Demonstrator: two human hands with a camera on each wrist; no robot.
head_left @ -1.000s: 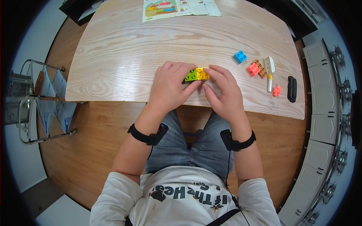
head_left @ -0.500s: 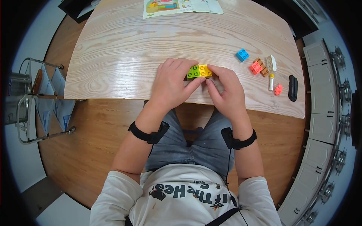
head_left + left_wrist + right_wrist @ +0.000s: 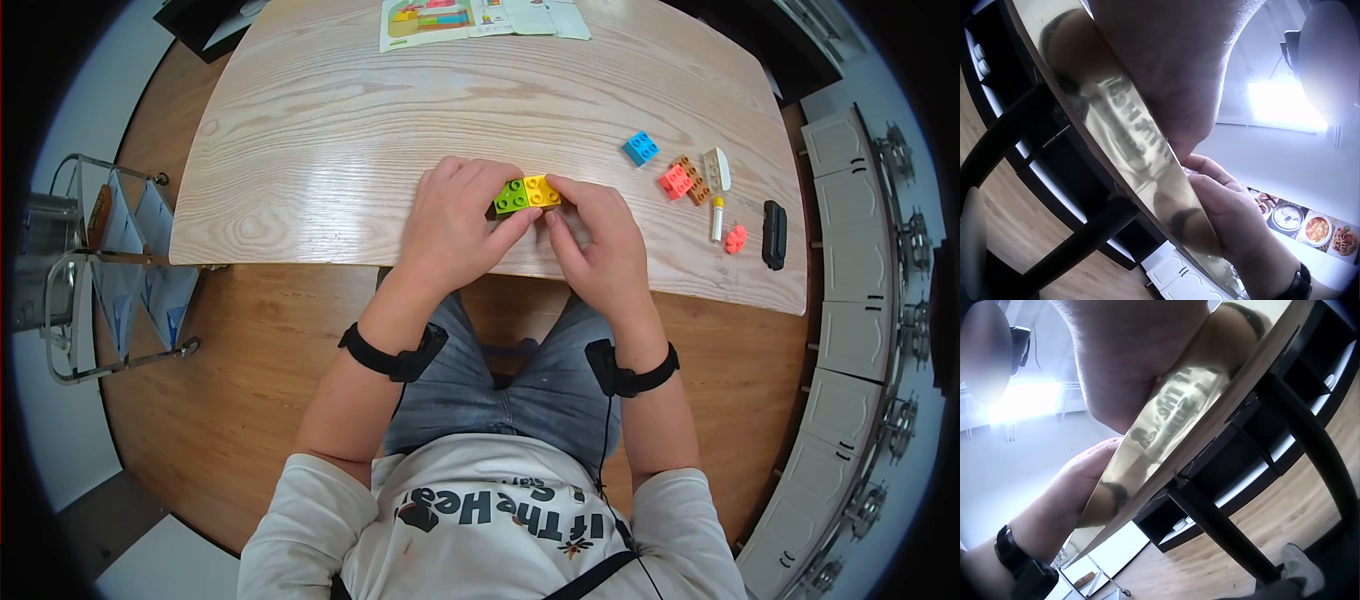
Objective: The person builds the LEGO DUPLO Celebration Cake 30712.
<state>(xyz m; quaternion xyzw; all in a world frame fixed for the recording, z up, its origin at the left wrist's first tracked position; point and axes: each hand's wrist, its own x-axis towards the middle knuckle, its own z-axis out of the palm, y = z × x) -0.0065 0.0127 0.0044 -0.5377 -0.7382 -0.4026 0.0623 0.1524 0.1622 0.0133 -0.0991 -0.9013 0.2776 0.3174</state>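
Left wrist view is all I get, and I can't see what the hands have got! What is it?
Observer: A green block and a yellow block, side by side with their studs up.

Operator: Ooh! Which hand has which colour?

Observer: From the head view, the left hand is at the green block and the right hand is at the yellow block.

Operator: Is there a blue one anywhere?

Observer: Yes, a blue block is on the table, farther from the person than the right hand and off to its right.

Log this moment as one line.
left hand: holds green block | right hand: holds yellow block | both blocks: side by side | blue block: apart, on table
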